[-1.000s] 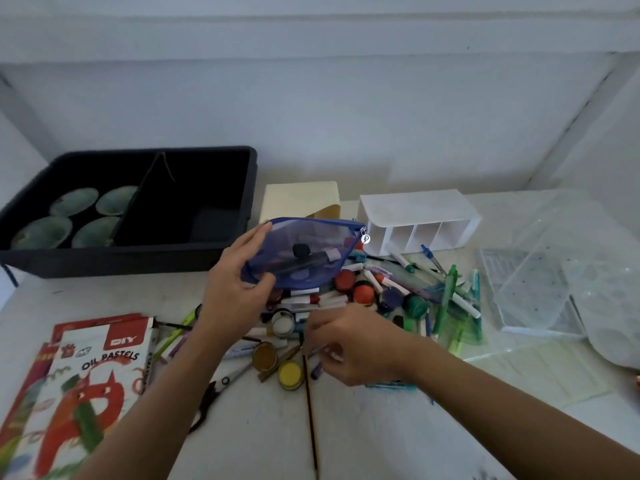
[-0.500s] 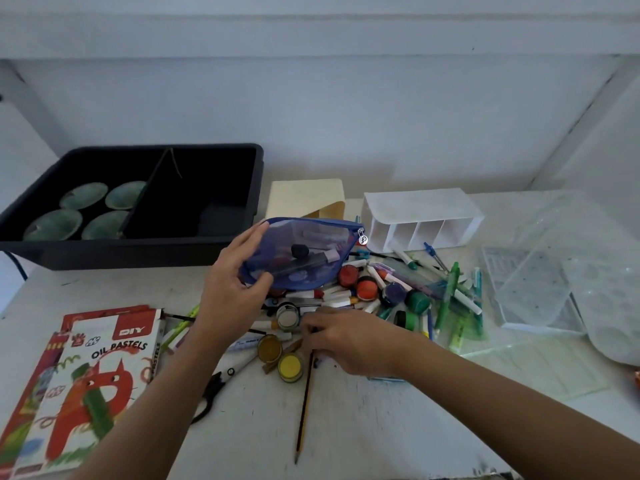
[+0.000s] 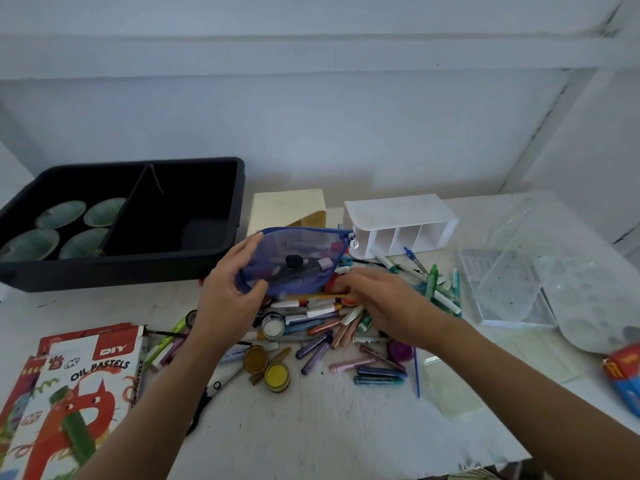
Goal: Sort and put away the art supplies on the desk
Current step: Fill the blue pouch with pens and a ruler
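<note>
Pouch [image 3: 298, 252] in L hand [image 3: 225, 303]; pencil [image 3: 311, 296], R hand [image 3: 384, 303]

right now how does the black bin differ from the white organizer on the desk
The black bin is dark and larger; the white organizer is pale and smaller. The bin stands upright, open on top; the organizer lies on its side, slots facing the person. The bin's left section holds four green dishes; the organizer's slots look empty. Both are divided containers at the back of the desk.
</note>
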